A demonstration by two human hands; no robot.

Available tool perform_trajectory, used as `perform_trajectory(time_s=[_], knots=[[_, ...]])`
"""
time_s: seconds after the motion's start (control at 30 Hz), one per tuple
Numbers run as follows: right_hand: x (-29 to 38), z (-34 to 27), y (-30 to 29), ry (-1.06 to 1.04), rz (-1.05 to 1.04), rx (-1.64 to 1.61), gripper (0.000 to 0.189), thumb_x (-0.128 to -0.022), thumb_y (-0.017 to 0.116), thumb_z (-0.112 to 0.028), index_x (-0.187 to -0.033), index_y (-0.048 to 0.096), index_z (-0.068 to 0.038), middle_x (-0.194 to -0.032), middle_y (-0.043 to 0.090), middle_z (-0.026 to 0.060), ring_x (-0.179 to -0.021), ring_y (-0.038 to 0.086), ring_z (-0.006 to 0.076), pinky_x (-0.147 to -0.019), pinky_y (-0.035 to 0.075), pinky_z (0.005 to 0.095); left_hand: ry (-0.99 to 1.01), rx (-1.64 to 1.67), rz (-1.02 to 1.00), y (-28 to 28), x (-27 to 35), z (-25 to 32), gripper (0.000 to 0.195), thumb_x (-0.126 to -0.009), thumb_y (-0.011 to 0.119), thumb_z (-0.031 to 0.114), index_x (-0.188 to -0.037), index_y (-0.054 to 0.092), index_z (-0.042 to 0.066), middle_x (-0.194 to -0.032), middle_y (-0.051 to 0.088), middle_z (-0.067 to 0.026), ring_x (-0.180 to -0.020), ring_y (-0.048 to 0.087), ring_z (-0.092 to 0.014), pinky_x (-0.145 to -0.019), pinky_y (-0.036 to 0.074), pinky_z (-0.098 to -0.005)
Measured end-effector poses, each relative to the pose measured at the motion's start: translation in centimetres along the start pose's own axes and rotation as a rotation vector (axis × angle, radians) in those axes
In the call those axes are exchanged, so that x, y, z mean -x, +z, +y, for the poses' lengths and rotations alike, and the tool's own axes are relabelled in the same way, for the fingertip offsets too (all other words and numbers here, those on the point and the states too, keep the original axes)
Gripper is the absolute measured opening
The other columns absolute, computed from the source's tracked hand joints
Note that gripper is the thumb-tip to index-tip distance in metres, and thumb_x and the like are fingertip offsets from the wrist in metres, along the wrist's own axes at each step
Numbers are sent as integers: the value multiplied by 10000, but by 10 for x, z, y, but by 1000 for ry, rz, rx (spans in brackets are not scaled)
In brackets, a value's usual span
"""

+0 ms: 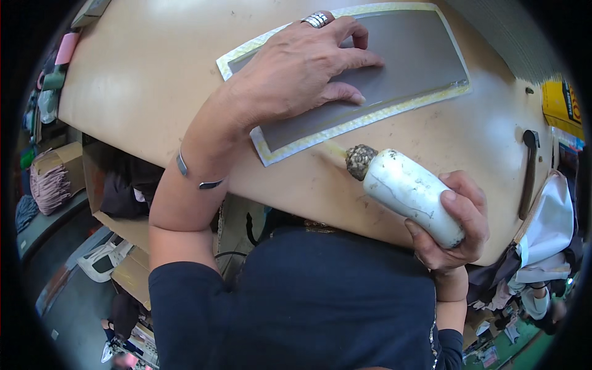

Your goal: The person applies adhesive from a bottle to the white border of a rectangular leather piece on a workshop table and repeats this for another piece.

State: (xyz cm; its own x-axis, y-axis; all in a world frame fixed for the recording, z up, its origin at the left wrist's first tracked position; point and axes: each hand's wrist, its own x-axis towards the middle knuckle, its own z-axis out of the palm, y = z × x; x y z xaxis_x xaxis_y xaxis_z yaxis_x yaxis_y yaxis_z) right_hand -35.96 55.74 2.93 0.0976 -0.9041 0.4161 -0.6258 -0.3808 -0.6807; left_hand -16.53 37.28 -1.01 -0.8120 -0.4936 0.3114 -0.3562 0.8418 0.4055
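Observation:
My left hand [296, 69] rests with spread, bent fingers on a grey panel [407, 46] that has a whitish border with yellow streaks along its edges. The panel lies flat on the pale table top; my hand and forearm hide part of its left side. In my right hand [458, 226] is a white bottle [411, 194], tilted, with a crusted dark tip [360, 162] pointing up and left. That tip is just below the panel's lower border, near a yellowish smear on the table. A ring and an open metal bracelet are on my left hand and arm.
A hammer [528, 175] lies at the table's right, near a yellow box [562, 104] and white material [550, 212]. Grey ribbed sheets [508, 32] are at the upper right. Cartons [69, 162] and spools [67, 48] are to the left. Other people appear partly at the lower corners.

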Motion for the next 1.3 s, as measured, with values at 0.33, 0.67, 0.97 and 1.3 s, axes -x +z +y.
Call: perform_trajectory(time_s=[0.33, 0.67, 0.97, 1.3], knots=[[3, -6, 4, -7, -17, 155, 555, -612, 773, -71, -1099, 509, -100, -997, 547, 190, -820, 587, 275, -670, 511, 342, 12, -110, -49, -1, -6, 3, 428, -788, 612, 307, -1143, 554, 76, -1090, 486, -118, -969, 485, -273, -864, 404, -357], [5, -10, 1, 14, -69, 198, 574, -609, 756, -84, -1116, 487, -114, -1005, 533, 186, -813, 587, 281, -666, 517, 362, 28, -61, -62, 1, -7, -2, 439, -803, 600, 303, -1157, 534, 52, -1112, 483, -142, -982, 478, -291, -882, 384, -371], [4, -8, 9, 25, -61, 110, 505, -619, 754, -67, -1069, 526, -100, -998, 529, 186, -776, 600, 279, -623, 530, 347, 22, -55, -77, 2, -7, -3, 452, -816, 590, 322, -1169, 525, 48, -1111, 480, -151, -983, 473, -274, -860, 385, -363], [-10, -15, 20, -91, -216, -82, 514, -571, 763, -51, -1042, 558, -40, -965, 539, 192, -767, 597, 286, -620, 512, 354, -24, -62, 18, 7, -3, 2, 344, -783, 625, 266, -1084, 588, 104, -1059, 534, -86, -908, 546, -240, -832, 418, -351]])
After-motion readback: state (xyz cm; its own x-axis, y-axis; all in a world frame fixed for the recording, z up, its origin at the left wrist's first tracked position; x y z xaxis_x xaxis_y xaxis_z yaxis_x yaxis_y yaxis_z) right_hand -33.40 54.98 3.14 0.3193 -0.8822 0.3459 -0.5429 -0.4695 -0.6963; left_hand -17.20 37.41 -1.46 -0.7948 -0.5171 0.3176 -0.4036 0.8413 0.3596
